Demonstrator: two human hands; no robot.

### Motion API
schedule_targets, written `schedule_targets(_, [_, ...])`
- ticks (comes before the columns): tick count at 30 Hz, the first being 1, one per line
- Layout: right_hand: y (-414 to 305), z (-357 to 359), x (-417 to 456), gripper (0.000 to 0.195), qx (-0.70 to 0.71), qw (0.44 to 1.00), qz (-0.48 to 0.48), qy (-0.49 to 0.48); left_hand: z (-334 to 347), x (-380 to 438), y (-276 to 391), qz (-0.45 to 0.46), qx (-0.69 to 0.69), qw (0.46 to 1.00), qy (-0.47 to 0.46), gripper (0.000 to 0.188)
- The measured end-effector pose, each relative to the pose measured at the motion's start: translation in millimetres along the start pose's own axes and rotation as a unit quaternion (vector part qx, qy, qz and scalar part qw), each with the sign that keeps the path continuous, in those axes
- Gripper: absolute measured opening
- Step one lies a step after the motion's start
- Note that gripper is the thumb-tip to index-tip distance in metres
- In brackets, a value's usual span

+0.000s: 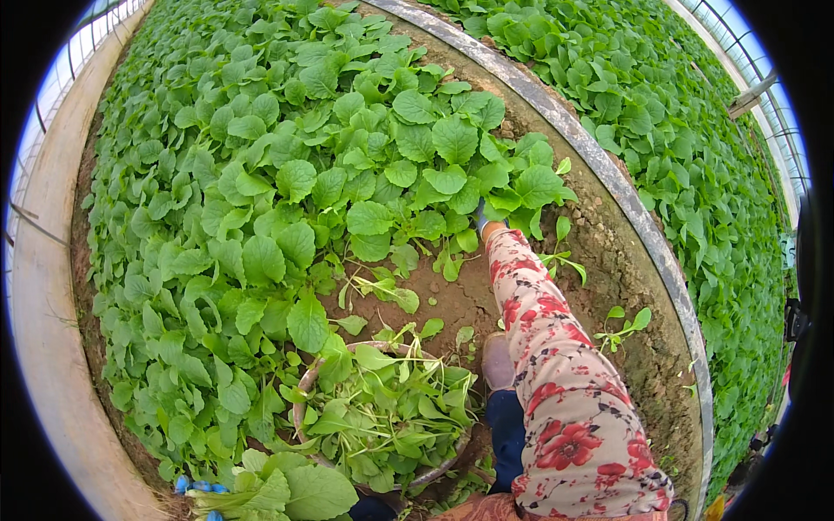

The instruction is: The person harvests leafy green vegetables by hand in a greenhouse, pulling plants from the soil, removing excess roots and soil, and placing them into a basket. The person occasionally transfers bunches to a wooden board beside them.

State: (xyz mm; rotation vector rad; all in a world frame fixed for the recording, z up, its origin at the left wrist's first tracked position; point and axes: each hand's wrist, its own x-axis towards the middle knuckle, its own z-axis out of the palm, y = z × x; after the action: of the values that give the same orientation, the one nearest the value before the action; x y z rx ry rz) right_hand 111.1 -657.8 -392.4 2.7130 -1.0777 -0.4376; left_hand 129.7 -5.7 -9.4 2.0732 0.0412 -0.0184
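Note:
At the lower left, blue-gloved fingers of my left hand point(201, 485) are closed around a bunch of leafy greens point(287, 488). My right arm, in a floral sleeve, reaches forward into the standing leafy green plants point(449, 140). Only a small gloved part of my right hand point(483, 220) shows at their base; leaves cover its fingers, so its grip is hidden. Before me, a round basin point(302, 391) holds loose, partly wilted green leaves point(391, 417). Bare soil point(456, 293) lies between the basin and the plants.
A curved grey strip point(625, 176) edges the bed on the right, with another planted bed point(704, 215) beyond. On the left runs a pale low wall point(45, 338). My shoe point(498, 361) stands beside the basin. Small seedlings point(624, 329) grow on the right soil.

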Motion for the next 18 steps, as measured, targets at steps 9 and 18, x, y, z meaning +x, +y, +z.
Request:
schedule_targets(9, [-5.8,-1.7,10.4,0.028,-0.002,0.997,0.055,-0.062,4.7,-5.5,8.8,0.007,-0.018,0.999,-0.032,0.029])
schedule_targets(18, [-9.0,20.8,-38.3,0.030,-0.059,0.978,0.084,-0.182,-11.3,-18.7,7.8,0.021,-0.052,0.998,-0.033,0.035])
